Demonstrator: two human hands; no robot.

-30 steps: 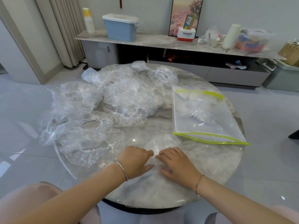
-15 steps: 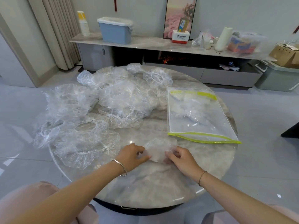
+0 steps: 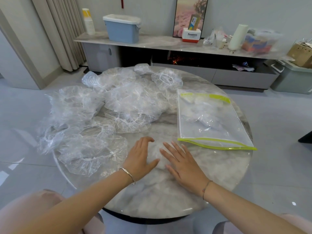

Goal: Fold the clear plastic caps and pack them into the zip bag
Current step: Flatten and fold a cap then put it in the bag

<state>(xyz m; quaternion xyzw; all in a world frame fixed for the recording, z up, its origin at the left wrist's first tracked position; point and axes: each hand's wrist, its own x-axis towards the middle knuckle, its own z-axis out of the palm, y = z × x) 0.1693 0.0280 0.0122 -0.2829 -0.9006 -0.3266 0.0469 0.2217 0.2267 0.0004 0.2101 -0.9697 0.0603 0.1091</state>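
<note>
Lying heaped left and far: unfolded caps (image 3: 101,119). Near centre, left hand (image 3: 140,157), fingers extended, presses one cap (image 3: 156,149), probably folded, onto table (image 3: 168,200); right hand (image 3: 184,162) likewise flat on it. Just right: bag (image 3: 211,119).

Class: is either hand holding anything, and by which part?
Nothing is held. The left hand and right hand press flat on a clear cap.

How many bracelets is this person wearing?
2: a silver bangle on the left wrist and a thin cord bracelet on the right wrist. The bare forearms show no others.
</note>
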